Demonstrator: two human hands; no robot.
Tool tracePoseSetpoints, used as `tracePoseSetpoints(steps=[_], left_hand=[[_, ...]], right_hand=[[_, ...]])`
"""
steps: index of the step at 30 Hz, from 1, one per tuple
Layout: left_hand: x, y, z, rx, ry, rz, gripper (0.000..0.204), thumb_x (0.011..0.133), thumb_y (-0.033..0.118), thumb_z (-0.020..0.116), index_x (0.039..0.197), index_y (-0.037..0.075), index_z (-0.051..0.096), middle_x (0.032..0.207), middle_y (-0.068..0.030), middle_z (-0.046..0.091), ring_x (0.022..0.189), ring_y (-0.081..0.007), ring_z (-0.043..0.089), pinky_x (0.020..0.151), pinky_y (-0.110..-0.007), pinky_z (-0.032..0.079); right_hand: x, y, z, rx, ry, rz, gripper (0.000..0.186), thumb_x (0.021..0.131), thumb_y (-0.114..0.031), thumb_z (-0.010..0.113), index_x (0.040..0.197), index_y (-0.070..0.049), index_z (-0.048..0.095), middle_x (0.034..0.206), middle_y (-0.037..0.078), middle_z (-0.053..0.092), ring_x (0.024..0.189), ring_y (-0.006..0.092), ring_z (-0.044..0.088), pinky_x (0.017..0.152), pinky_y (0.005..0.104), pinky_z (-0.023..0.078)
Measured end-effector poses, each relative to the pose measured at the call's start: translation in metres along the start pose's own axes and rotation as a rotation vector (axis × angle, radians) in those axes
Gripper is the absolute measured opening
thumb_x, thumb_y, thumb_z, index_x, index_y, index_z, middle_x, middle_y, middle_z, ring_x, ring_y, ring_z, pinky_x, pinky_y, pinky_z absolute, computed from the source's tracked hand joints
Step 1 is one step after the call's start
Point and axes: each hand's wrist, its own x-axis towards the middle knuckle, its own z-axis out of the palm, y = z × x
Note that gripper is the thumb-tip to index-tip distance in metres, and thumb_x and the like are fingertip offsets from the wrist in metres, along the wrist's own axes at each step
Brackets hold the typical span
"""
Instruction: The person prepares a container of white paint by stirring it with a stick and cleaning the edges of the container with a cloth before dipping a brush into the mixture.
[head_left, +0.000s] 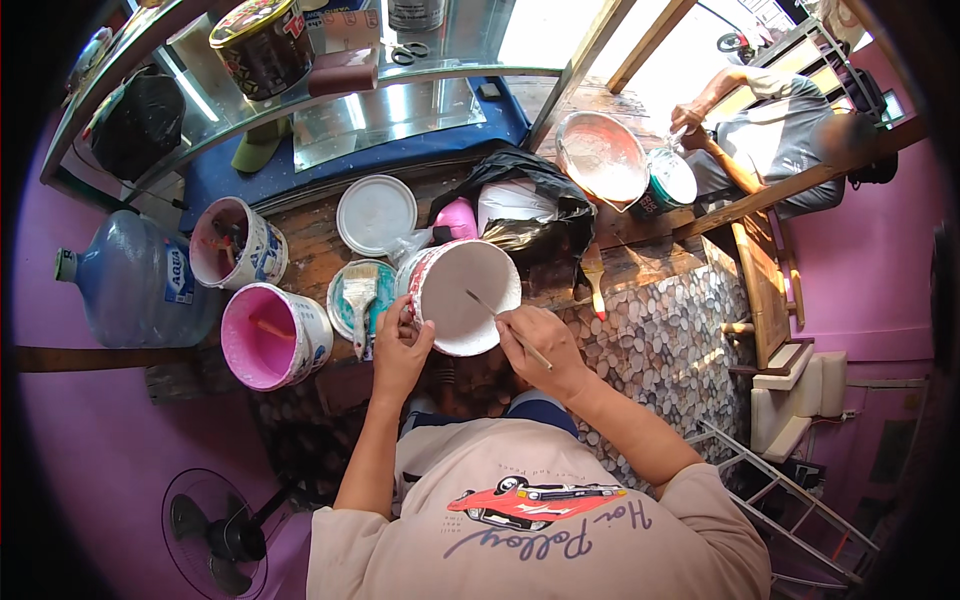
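My left hand grips the left side of a white bucket of pale grey-beige paint, which is tipped a little toward me. My right hand holds a thin wooden stick, its tip over or in the paint. Just left of the bucket, a wide paintbrush lies on a teal-smeared lid, with a bucket of bright pink paint beside it. Behind are a round white lid and an open black plastic bag with pink and white packages. A red-tipped brush lies to the right.
A co-worker sits at upper right near two paint buckets. A blue water jug and bucket are left, glass shelving behind. A fan stands lower left, a ladder lower right.
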Motion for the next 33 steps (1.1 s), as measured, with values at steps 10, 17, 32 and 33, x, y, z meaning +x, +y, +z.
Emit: tracePoseSetpoints(steps=[10, 17, 32, 33], left_hand=[[-0.003, -0.014, 0.001, -0.109, 0.063, -0.032, 0.046, 0.087, 0.005, 0.073, 0.129, 0.002, 0.056, 0.109, -0.0073, 0.054, 0.070, -0.0078, 0.056, 0.064, -0.024, 0.050], [-0.013, -0.006, 0.001, -0.312, 0.012, -0.175, 0.046, 0.091, -0.003, 0.065, 0.133, 0.000, 0.047, 0.103, -0.0086, 0.057, 0.074, -0.0114, 0.066, 0.061, -0.027, 0.061], [-0.003, -0.008, 0.003, -0.376, -0.026, -0.196, 0.047, 0.090, -0.003, 0.065, 0.132, 0.000, 0.045, 0.108, -0.0106, 0.055, 0.079, -0.0175, 0.069, 0.064, -0.032, 0.065], [-0.003, -0.005, 0.005, -0.387, -0.027, -0.194, 0.047, 0.091, -0.003, 0.065, 0.133, 0.000, 0.044, 0.108, -0.0103, 0.056, 0.080, -0.0158, 0.069, 0.065, -0.031, 0.065]], right_hand=[[-0.001, -0.005, -0.017, 0.101, 0.056, 0.080, 0.005, 0.092, -0.007, 0.065, 0.092, -0.002, 0.065, 0.087, 0.014, 0.068, 0.078, 0.0342, 0.065, 0.075, 0.0422, 0.053], [-0.002, 0.003, -0.032, 0.038, 0.086, 0.085, 0.008, 0.093, -0.011, 0.065, 0.093, -0.003, 0.064, 0.087, 0.012, 0.068, 0.080, 0.0318, 0.066, 0.075, 0.0422, 0.052], [-0.011, 0.006, -0.038, 0.057, 0.171, 0.138, 0.011, 0.094, -0.012, 0.066, 0.096, -0.002, 0.068, 0.091, 0.014, 0.069, 0.083, 0.0325, 0.067, 0.075, 0.0387, 0.054], [-0.013, 0.007, -0.036, 0.164, 0.184, 0.222, 0.012, 0.095, -0.012, 0.066, 0.099, -0.001, 0.068, 0.092, 0.014, 0.069, 0.084, 0.0321, 0.068, 0.075, 0.0377, 0.054]])
